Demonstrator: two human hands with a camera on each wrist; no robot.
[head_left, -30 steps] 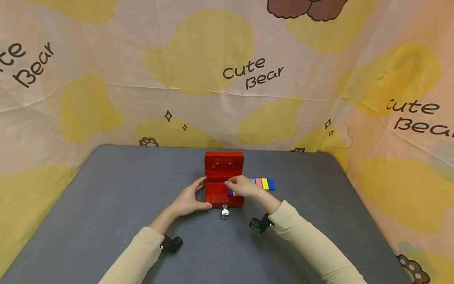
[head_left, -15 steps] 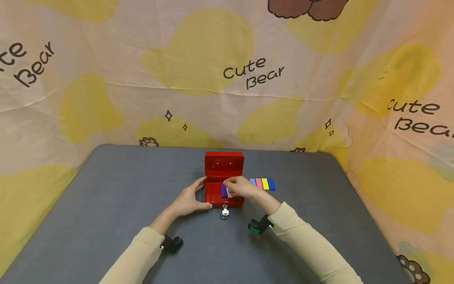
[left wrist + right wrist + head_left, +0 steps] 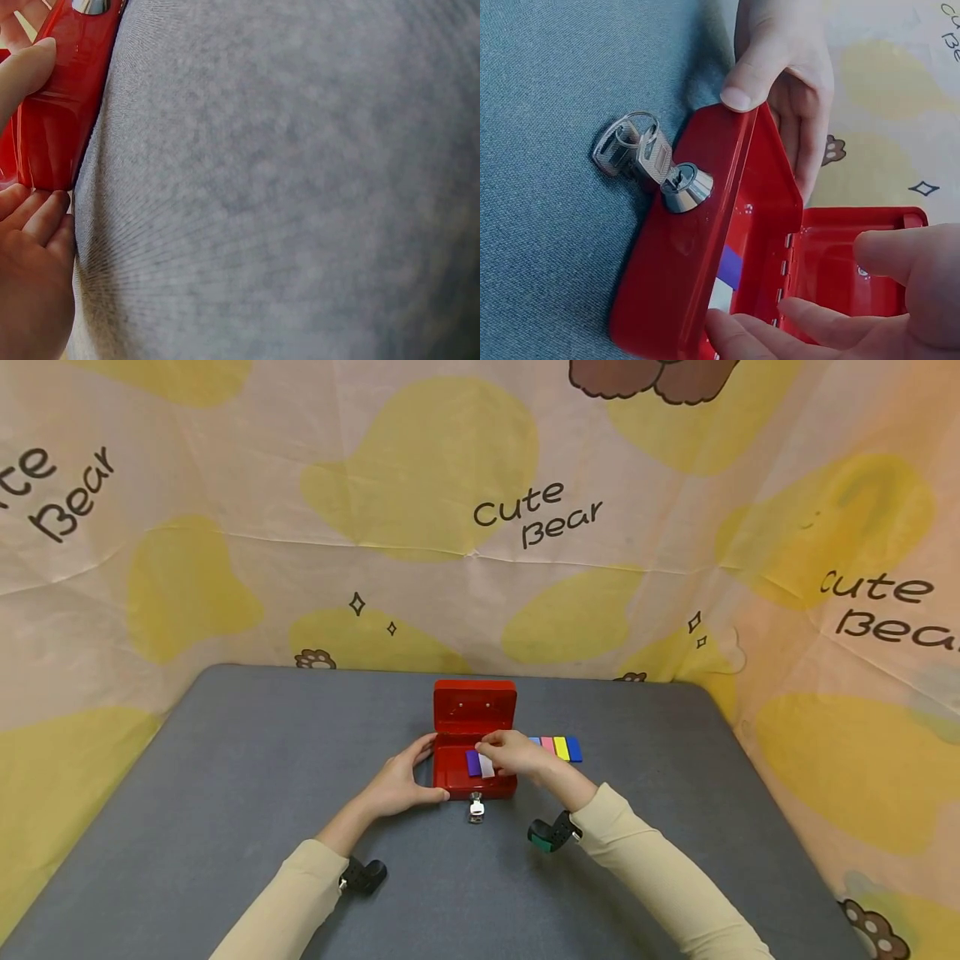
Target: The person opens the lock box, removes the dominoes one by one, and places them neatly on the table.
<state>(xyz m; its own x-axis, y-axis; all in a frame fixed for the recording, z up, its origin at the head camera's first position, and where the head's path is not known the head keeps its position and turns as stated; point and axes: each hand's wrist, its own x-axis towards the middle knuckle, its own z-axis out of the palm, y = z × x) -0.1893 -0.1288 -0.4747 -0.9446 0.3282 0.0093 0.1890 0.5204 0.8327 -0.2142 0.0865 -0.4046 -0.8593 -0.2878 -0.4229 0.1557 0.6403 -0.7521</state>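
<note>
A red metal cash box (image 3: 454,783) sits on the grey table with its lid (image 3: 474,708) raised. My left hand (image 3: 396,783) grips its left side, thumb on the front corner and fingers along the side wall. Inside the box lie a flat purple piece (image 3: 472,763) and a flat white piece (image 3: 487,766), side by side. Over the box's right half is my right hand (image 3: 512,753), fingertips at the white piece; in the right wrist view its thumb stands apart from the fingers. Keys (image 3: 654,154) hang from the lock (image 3: 686,187) at the box front.
Right of the box, flat light blue, pink (image 3: 547,746), yellow (image 3: 561,749) and dark blue (image 3: 574,749) pieces lie in a row, partly behind my right hand. A printed cloth (image 3: 420,468) hangs behind the table (image 3: 285,735).
The purple and white pieces have slid left inside the box. My right hand first shifted left with them, then moved slightly back right, baring more of the white piece. My left hand stays put.
</note>
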